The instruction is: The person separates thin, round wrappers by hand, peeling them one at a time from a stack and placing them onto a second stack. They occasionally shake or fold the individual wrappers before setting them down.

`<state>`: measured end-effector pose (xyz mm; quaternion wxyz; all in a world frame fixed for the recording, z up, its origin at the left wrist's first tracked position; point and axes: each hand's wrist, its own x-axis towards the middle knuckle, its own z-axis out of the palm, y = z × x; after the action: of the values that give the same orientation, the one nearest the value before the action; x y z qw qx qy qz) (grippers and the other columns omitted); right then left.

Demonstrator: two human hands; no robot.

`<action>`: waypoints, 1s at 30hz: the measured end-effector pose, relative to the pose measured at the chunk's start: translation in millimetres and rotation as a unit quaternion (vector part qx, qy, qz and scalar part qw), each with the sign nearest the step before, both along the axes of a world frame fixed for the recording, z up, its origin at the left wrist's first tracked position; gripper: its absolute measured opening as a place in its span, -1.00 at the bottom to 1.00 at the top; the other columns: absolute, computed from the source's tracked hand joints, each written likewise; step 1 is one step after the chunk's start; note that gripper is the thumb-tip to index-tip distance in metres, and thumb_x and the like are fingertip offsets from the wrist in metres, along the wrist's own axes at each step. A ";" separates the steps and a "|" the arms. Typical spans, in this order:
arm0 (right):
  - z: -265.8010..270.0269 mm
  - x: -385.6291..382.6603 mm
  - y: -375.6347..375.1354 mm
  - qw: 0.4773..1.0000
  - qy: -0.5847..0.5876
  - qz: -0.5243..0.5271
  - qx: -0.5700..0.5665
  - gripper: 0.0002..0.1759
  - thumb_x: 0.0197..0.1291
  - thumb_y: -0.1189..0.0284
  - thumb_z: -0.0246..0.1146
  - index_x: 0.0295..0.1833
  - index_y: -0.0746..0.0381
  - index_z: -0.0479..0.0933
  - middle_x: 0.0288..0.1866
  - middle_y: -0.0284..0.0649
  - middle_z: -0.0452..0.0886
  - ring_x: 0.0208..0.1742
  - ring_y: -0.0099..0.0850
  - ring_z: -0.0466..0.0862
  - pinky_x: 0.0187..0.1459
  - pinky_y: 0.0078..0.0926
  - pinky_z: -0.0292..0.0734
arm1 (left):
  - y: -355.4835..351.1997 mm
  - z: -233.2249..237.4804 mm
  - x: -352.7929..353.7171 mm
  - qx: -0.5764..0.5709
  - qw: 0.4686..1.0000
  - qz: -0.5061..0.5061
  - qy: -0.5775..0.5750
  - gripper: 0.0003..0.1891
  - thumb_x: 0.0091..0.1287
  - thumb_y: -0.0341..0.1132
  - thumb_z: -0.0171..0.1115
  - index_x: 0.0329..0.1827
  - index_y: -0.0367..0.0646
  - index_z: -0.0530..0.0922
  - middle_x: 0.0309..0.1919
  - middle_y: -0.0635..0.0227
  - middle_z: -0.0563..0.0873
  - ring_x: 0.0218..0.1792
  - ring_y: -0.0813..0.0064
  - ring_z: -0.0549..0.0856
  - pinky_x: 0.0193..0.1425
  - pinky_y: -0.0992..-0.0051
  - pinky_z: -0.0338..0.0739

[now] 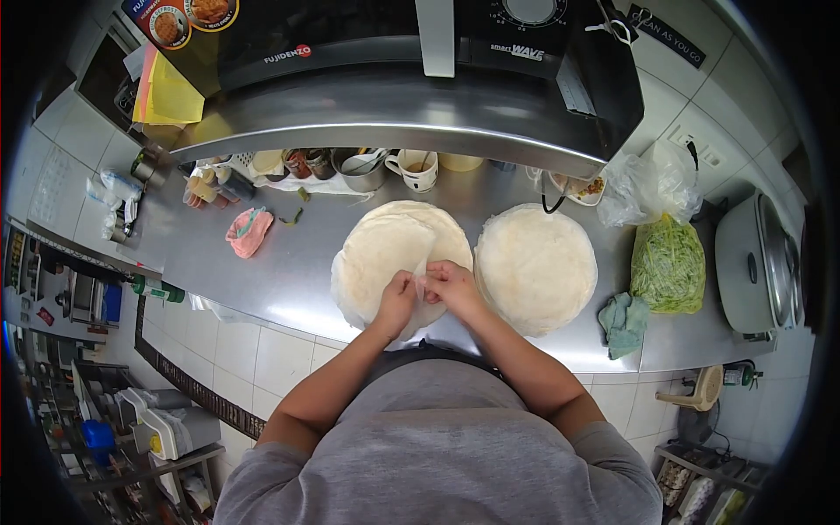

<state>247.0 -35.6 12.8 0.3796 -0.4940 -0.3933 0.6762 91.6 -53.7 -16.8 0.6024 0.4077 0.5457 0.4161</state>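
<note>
Two piles of thin, pale round wrappers, like spring roll wrappers, lie on the steel counter. Over the left pile [450,229], both hands are close together at its near right part. My left hand [399,299] is closed in a pinch on the edge of a thin top wrapper [381,249], which is partly raised in a fold. Beside it, my right hand [451,285] pinches the same raised edge, fingertips nearly meeting the left ones. To the right sits the other wrapper pile [535,267], untouched by either hand.
A pink cloth [249,232] lies left on the counter [289,271]. Rightward are a green cloth [624,325], a bag of shredded greens [668,265] and a large pot [751,262]. A mug [415,170] and jars stand behind, under a shelf holding a microwave [350,52].
</note>
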 end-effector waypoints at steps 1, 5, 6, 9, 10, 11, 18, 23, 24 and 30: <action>3.2 -3.1 1.9 0.999 -0.023 0.015 0.025 -0.62 0.18 0.46 0.33 0.06 0.40 0.46 -0.33 -0.23 0.61 -0.45 -0.55 0.59 -0.41 -0.61 0.57 | 2.3 4.9 3.6 0.051 0.995 -0.011 0.090 -0.94 0.40 -0.41 0.11 -0.20 -0.20 0.49 -0.34 0.40 0.61 -0.29 0.65 0.54 -0.23 0.58 0.43; -1.1 -3.6 3.8 0.997 -0.058 0.004 0.049 -0.63 0.16 0.45 0.35 0.02 0.42 0.49 -0.34 -0.25 0.60 -0.49 -0.56 0.56 -0.46 -0.61 0.55 | 11.7 17.9 6.4 0.127 0.976 -0.045 0.173 -0.90 0.37 -0.42 0.15 -0.12 -0.22 0.48 -0.39 0.43 0.59 -0.37 0.70 0.51 -0.24 0.65 0.42; -3.4 -0.5 2.9 0.998 -0.048 -0.009 0.050 -0.64 0.15 0.47 0.36 0.01 0.42 0.49 -0.34 -0.25 0.60 -0.50 -0.56 0.56 -0.46 -0.61 0.55 | 12.4 19.9 3.0 0.122 0.967 -0.083 0.207 -0.89 0.36 -0.42 0.17 -0.12 -0.22 0.49 -0.43 0.45 0.59 -0.41 0.70 0.51 -0.26 0.65 0.44; -12.8 12.0 3.1 0.996 -0.052 -0.060 0.035 -0.68 0.14 0.52 0.34 -0.01 0.41 0.51 -0.34 -0.25 0.60 -0.50 -0.55 0.56 -0.48 -0.62 0.52 | 22.7 5.5 -15.3 0.165 0.964 -0.017 0.209 -0.86 0.34 -0.36 0.23 -0.16 -0.24 0.55 -0.44 0.36 0.65 -0.45 0.59 0.58 -0.33 0.56 0.48; -15.2 16.7 2.7 0.993 -0.067 -0.093 0.016 -0.70 0.14 0.56 0.31 0.00 0.40 0.52 -0.33 -0.25 0.60 -0.50 -0.56 0.56 -0.49 -0.64 0.50 | 25.8 14.4 -23.7 0.168 0.963 -0.023 0.209 -0.86 0.34 -0.36 0.23 -0.16 -0.24 0.55 -0.44 0.36 0.65 -0.45 0.59 0.58 -0.33 0.56 0.48; -16.9 22.9 1.7 0.993 -0.067 -0.099 0.017 -0.70 0.14 0.56 0.31 0.00 0.40 0.52 -0.33 -0.25 0.60 -0.50 -0.56 0.56 -0.49 -0.64 0.50 | 29.3 24.1 -33.9 0.108 0.980 0.031 0.167 -0.87 0.36 -0.35 0.21 -0.18 -0.23 0.56 -0.45 0.41 0.64 -0.46 0.61 0.55 -0.33 0.57 0.46; 5.0 -10.0 15.0 0.962 -0.238 -0.067 0.116 -0.70 0.12 0.48 0.29 -0.03 0.38 0.56 -0.25 -0.20 0.68 -0.33 -0.41 0.65 -0.22 -0.46 0.54 | 29.8 17.7 -45.7 0.019 0.995 -0.099 -0.019 -0.91 0.46 -0.35 0.07 -0.11 -0.14 0.49 -0.28 0.51 0.58 -0.23 0.69 0.50 -0.03 0.63 0.39; 39.7 -63.5 13.1 0.949 -0.237 -0.114 0.174 -0.77 0.05 0.51 0.28 -0.16 0.40 0.58 -0.36 -0.06 0.69 -0.29 -0.28 0.68 -0.22 -0.41 0.51 | 31.8 70.4 -40.6 0.079 0.997 -0.004 0.013 -0.83 0.43 -0.34 0.10 0.01 -0.17 0.46 -0.14 0.36 0.60 -0.11 0.61 0.53 0.01 0.53 0.45; 48.0 -68.0 10.7 0.949 -0.238 -0.110 0.176 -0.77 0.05 0.51 0.28 -0.16 0.40 0.58 -0.36 -0.06 0.69 -0.29 -0.28 0.68 -0.22 -0.41 0.51 | 35.2 75.0 -46.5 0.177 0.973 -0.040 0.140 -0.82 0.43 -0.35 0.10 0.02 -0.19 0.48 -0.10 0.32 0.61 -0.08 0.61 0.54 0.02 0.52 0.47; 52.8 -46.0 8.5 0.993 -0.071 -0.074 0.053 -0.82 0.12 0.63 0.28 -0.12 0.36 0.60 -0.25 -0.31 0.68 -0.27 -0.57 0.61 -0.17 -0.62 0.52 | 67.5 91.2 -115.7 0.009 0.993 0.036 -0.116 -0.87 0.37 -0.46 0.11 -0.10 -0.24 0.57 -0.12 0.30 0.64 -0.06 0.59 0.56 0.06 0.54 0.46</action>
<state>201.0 -27.1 65.6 0.4257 -0.5478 -0.4163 0.5877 -24.1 13.8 74.4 0.6424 0.3422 0.4826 0.4872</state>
